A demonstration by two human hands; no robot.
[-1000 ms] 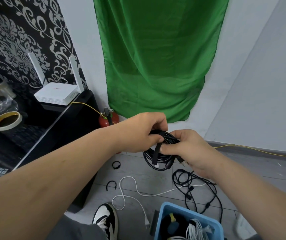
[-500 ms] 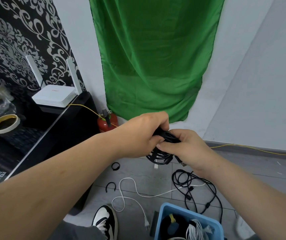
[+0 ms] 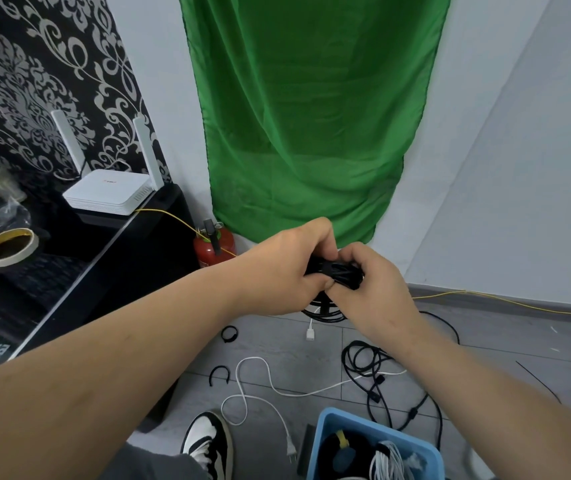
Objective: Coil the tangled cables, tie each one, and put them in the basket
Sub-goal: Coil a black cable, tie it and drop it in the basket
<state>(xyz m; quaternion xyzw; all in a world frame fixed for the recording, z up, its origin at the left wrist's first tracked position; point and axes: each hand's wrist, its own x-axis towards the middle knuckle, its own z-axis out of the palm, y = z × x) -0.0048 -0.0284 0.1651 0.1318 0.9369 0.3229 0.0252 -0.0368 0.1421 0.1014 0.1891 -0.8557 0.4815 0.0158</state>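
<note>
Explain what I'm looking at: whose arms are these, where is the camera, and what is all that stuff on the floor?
There is no machine here. A person is working with bare hands, and the one camera sits on their head, looking forward and down, so the arms reaching in are their own. The left hand and right hand both grip a coiled black cable above the tiled floor. On the floor lie a loose white cable, a tangled black cable and two small black loops, probably ties. The blue basket at the bottom already holds some bundled cables.
</note>
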